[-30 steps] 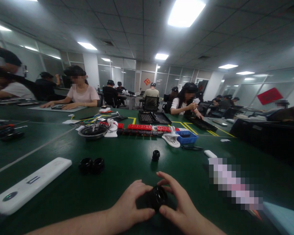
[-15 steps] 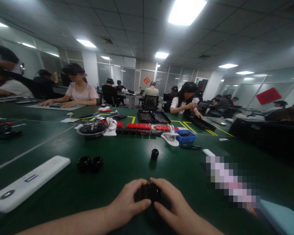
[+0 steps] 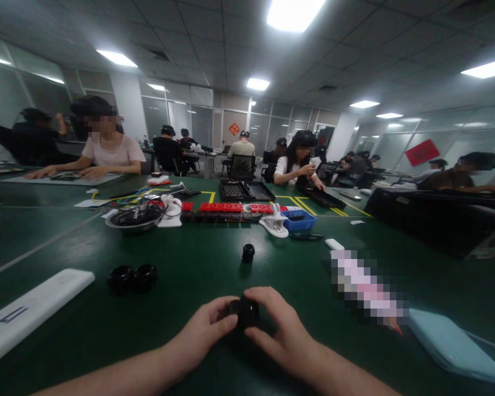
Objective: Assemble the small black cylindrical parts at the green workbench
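Near the table's front edge, a black round plastic fitting (image 3: 247, 312), resembling a cable gland, is held between both hands. My left hand (image 3: 198, 333) pinches its left end between thumb and fingers. On the other side, my right hand (image 3: 281, 324) curves its fingers and thumb around the right end. The fitting's finer details are lost in the dark. A similar black fitting (image 3: 248, 253) stands upright on the table beyond my hands. To the left, two larger black round fittings (image 3: 132, 278) sit side by side.
A long white case (image 3: 37, 308) lies at left; a light blue pouch (image 3: 456, 341) lies at right. Across the middle stretch red strips (image 3: 226, 207), a metal bowl (image 3: 134, 221) with cables, a white clip (image 3: 274, 223) and a blue bin (image 3: 299, 220). Co-workers sit beyond.
The view has turned right, shifting the table's contents leftward. My hands keep hold of the fitting, now slightly higher in view, with the right fingers higher around its end.
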{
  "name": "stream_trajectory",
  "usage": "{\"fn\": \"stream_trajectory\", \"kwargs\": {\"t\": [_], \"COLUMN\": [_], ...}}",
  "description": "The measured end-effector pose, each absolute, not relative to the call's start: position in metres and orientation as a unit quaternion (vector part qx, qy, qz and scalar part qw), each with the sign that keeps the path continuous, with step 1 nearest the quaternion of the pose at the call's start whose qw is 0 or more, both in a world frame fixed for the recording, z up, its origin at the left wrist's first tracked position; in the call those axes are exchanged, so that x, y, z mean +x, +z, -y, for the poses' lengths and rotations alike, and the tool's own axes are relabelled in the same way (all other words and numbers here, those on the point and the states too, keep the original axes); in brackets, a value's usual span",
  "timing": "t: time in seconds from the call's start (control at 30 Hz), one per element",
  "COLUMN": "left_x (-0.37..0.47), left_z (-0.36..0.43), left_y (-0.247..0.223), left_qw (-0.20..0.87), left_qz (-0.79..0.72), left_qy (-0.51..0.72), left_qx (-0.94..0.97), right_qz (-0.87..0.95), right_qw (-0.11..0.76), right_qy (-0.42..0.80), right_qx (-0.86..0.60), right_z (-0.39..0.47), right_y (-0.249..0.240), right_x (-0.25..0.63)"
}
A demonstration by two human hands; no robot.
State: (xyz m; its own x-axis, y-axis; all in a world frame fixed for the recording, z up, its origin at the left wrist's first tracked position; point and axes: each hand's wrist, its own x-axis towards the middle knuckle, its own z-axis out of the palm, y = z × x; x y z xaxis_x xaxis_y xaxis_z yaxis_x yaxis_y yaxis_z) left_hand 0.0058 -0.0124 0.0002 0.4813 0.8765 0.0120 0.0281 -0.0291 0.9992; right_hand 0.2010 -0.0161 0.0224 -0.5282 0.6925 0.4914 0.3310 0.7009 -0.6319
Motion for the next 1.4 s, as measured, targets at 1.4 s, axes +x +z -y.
{"fn": "stream_trajectory", "kwargs": {"t": [1.4], "left_x": [0.007], "left_z": [0.022], "left_y": [-0.011], "left_qw": [0.224], "left_qz": [-0.444], "left_qy": [0.237], "left_qx": [0.834], "right_qz": [0.881], "right_qw": [0.255], "right_qy": [0.287], "right_qx": [-0.277], "right_z": [0.022], "right_y": [0.031], "right_x": [0.193]}}
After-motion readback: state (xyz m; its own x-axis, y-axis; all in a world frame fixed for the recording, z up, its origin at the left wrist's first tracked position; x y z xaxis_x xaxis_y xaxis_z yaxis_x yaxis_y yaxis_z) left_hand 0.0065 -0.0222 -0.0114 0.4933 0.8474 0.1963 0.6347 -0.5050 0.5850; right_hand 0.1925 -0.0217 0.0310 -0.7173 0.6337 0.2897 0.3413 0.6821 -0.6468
